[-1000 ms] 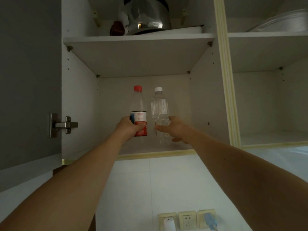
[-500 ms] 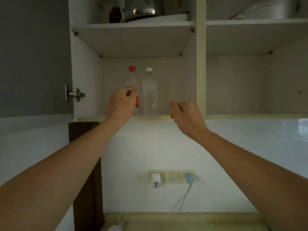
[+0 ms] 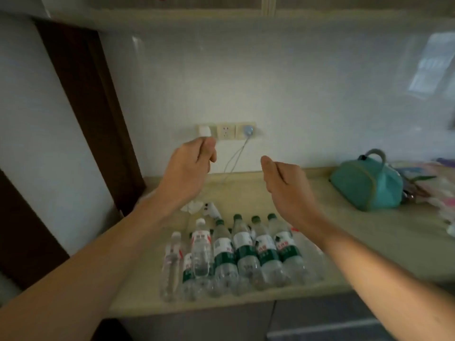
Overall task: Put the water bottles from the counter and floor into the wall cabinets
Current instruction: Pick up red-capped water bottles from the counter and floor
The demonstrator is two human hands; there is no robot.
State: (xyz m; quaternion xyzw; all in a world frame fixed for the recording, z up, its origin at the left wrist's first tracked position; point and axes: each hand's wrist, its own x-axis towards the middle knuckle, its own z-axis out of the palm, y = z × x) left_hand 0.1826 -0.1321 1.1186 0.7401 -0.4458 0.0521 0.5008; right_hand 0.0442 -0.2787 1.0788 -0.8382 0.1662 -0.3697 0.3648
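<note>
Several clear water bottles stand in a tight group on the beige counter, most with green caps and green labels, a few at the left with white caps and red labels. My left hand hangs in the air above them with loosely curled fingers and holds nothing. My right hand hovers beside it, also loosely curled and empty. Only the bottom edge of the wall cabinets shows at the top of the view.
A teal bag lies on the counter at the right, with colourful items beyond it. Wall sockets with a white cable sit on the tiled wall. A crumpled tissue lies behind the bottles. A dark wooden frame stands at the left.
Both hands let go of the two bottles left in the cabinet and came down. The view dropped from the cabinet to the counter with the bottles.
</note>
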